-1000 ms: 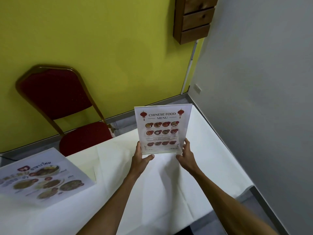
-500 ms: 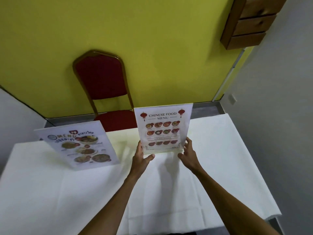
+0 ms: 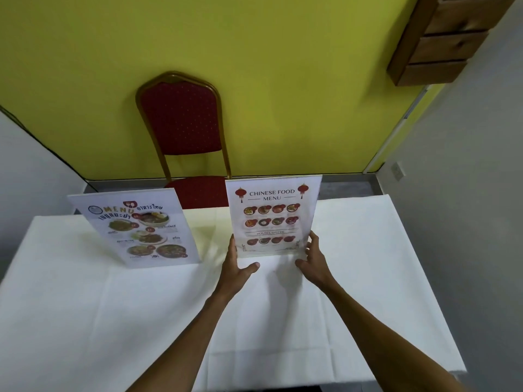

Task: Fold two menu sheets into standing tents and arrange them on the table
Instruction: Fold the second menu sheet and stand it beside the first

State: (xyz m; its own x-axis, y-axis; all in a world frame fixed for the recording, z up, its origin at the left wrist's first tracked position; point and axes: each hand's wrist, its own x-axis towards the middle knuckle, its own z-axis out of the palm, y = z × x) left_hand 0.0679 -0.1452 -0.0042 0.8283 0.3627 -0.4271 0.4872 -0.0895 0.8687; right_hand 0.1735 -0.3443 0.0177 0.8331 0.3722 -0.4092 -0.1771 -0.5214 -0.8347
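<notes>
The Chinese food menu sheet (image 3: pixel 273 216) stands upright on the white tablecloth near the middle of the table. My left hand (image 3: pixel 236 267) holds its lower left edge and my right hand (image 3: pixel 312 260) holds its lower right edge. To the left, the Thai menu sheet (image 3: pixel 135 226) stands on its own as a tent, leaning back, with no hand on it. The back sides of both sheets are hidden.
The table (image 3: pixel 85 321) wears a creased white cloth. A red padded chair (image 3: pixel 181 123) stands behind the table against the yellow wall. A wooden wall box (image 3: pixel 441 38) hangs at the upper right, beside a grey wall close on the right.
My view has swung left, so the chair and the Thai menu sheet now sit closer to the centre. My hands have stayed on the Chinese menu sheet's lower edges.
</notes>
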